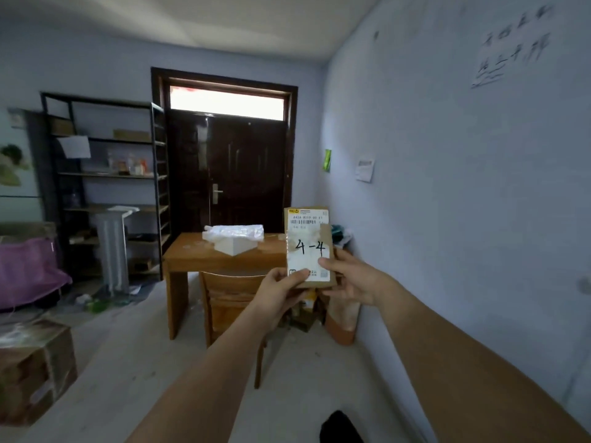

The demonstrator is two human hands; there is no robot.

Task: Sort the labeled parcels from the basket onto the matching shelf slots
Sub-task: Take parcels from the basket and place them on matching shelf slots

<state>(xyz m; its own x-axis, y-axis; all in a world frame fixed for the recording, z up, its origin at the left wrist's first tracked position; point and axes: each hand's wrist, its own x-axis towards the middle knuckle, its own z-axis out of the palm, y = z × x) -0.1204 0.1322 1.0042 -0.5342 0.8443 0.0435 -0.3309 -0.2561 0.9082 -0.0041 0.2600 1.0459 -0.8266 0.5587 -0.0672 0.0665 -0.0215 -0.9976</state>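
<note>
A flat brown cardboard parcel (pixel 307 238) is held upright in front of me, its white label hand-marked "4-4". My left hand (pixel 281 287) grips its lower left corner, thumb on the front. My right hand (pixel 348 276) holds the lower right edge, thumb on the label. A black metal shelf rack (pixel 105 174) with several levels stands at the far left wall, holding a few boxes and small items. No basket is in view.
A wooden desk (pixel 192 257) with white foam packaging (pixel 235 239) stands before a dark door (pixel 227 174); a wooden chair (pixel 230 302) is tucked in. Cardboard box (pixel 32 369) at left, purple bag (pixel 25 270) behind it. Bags lie by the right wall.
</note>
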